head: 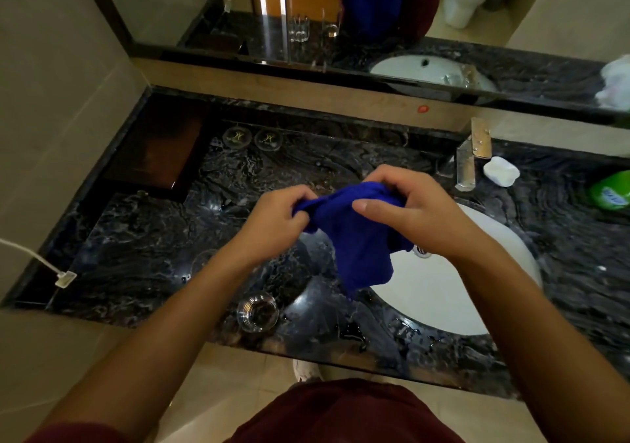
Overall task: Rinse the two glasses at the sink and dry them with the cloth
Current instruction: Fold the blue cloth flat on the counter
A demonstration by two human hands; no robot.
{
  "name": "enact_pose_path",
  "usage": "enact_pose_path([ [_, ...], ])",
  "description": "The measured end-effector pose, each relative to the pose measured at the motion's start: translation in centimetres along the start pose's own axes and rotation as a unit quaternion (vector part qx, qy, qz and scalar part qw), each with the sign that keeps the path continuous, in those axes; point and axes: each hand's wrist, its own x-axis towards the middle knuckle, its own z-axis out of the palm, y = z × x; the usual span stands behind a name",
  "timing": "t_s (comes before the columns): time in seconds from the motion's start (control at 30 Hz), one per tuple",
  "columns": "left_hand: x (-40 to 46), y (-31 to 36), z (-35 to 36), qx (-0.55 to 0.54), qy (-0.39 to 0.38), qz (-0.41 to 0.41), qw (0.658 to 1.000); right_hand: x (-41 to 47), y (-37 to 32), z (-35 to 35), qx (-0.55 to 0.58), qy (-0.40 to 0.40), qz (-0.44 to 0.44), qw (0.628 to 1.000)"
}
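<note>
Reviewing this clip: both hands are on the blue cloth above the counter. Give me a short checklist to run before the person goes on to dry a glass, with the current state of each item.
1. Cloth in hand: ok. The left hand and right hand both grip the blue cloth.
2. Glass within reach: ok. One glass stands upright on the counter near the front edge.
3. Second glass located: cannot tell. A faint round shape left of it may be a glass.
4. Glasses already rinsed: cannot tell.
5. Tap off: ok. No water runs from the tap into the sink.
6. Counter dry: not ok. It shows wet patches.
</note>
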Motion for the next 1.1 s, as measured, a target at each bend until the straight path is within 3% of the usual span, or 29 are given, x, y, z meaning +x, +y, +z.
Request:
enact_pose_path([
  [0.1, 0.3, -1.4, -1.1, 0.091, 0.043, 0.006, 0.995, 0.4, 0.7, -0.4, -0.008, 0.034, 0.009, 0.999],
  [0.17, 1.3, -2.3, -2.2, 0.122, 0.070, 0.019, 0.990, 1.2, 1.5, -1.0, -0.137, 0.033, 0.015, 0.990],
  [0.23, 2.8, -2.8, -3.6, 0.156, 0.086, 0.024, 0.984, 2.4, 2.5, -1.4, -0.307, 0.026, 0.040, 0.951],
  [0.33, 4.8, -2.9, -5.8, 0.187, 0.116, 0.039, 0.975, 4.2, 3.9, -1.9, -0.368, 0.079, 0.064, 0.924],
  [0.4, 5.5, -2.8, -6.7, 0.208, 0.120, 0.055, 0.969, 5.0, 4.7, -1.7, -0.388, 0.117, 0.035, 0.913],
  [0.63, 4.9, -6.8, -7.2, 0.313, -0.007, 0.056, 0.948, 5.2, 9.7, 0.7, -0.410, 0.098, 0.043, 0.906],
  [0.87, -0.2, -11.4, -4.9, 0.361, -0.144, -0.022, 0.921, -0.8, 15.4, 5.9, -0.452, -0.043, 0.061, 0.889],
  [1.1, -2.1, -12.4, -4.7, 0.363, -0.272, -0.069, 0.889, -5.2, 17.6, 8.0, -0.327, -0.154, 0.097, 0.927],
])
